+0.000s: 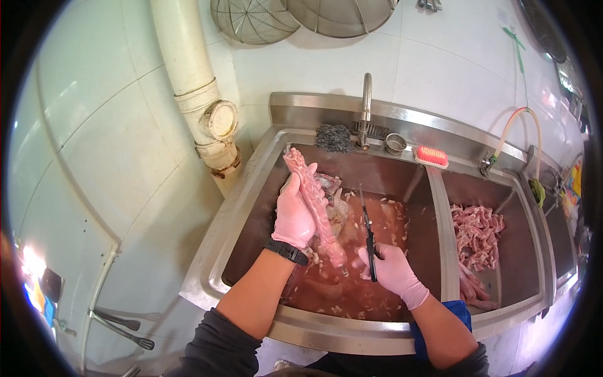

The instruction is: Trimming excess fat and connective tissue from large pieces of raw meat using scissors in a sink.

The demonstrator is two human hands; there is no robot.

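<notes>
Over the left sink basin (424, 292), my left hand (296, 212) in a pink glove is closed around a long raw piece of meat, seemingly a neck (316, 202), held at a slant with its lower end near the water. My right hand (393, 271), also gloved, grips the black handles of scissors (369, 235), whose blades point up and away, apart from the meat. Reddish water (348, 294) with floating scraps fills the basin's bottom. More animal parts (337, 212) lie behind my left hand, partly hidden.
Raw meat pieces (478, 235) lie in the right basin. Along the back ledge are a steel faucet (366, 108), dark steel wool (333, 138), a small strainer cup (395, 143) and a red brush (431, 156). A blue cloth (457, 315) hangs at the front edge. Wire strainers (254, 19) hang above.
</notes>
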